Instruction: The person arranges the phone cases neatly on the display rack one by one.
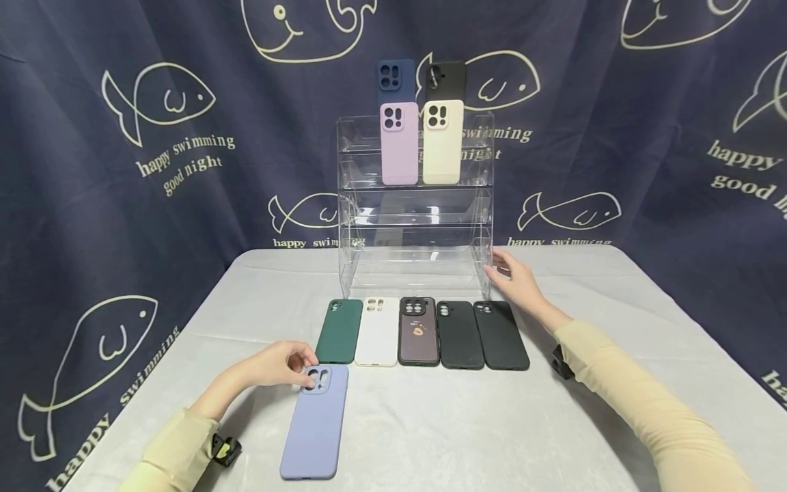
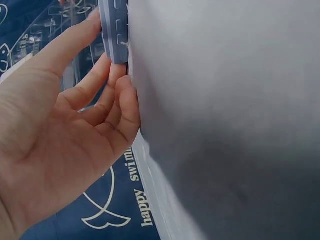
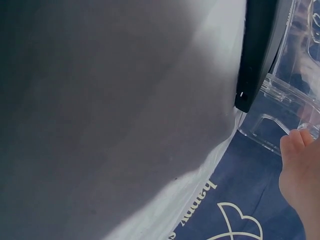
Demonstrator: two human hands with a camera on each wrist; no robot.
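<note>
My left hand (image 1: 279, 363) pinches the camera-hole end of a periwinkle phone case (image 1: 315, 427), thumb on its face. In the left wrist view, the edge of that case (image 2: 115, 32) sits between thumb and fingers. At the lower right side of a clear tiered display stand (image 1: 415, 239), my right hand (image 1: 518, 280) grips the side edge, thumb toward the front. The right wrist view shows curled fingers at the clear plastic, partly cut off by the frame. Lilac (image 1: 399, 147) and cream (image 1: 443, 147) cases stand on an upper tier, before blue (image 1: 402, 78) and black (image 1: 451, 80) ones.
A row of cases lies before the stand: green (image 1: 340, 331), white (image 1: 378, 333), dark brown with a small print (image 1: 419, 335), and two black ones (image 1: 460, 335). Grey cloth covers the table (image 1: 443, 424). A navy fish-print curtain (image 1: 184, 225) hangs behind.
</note>
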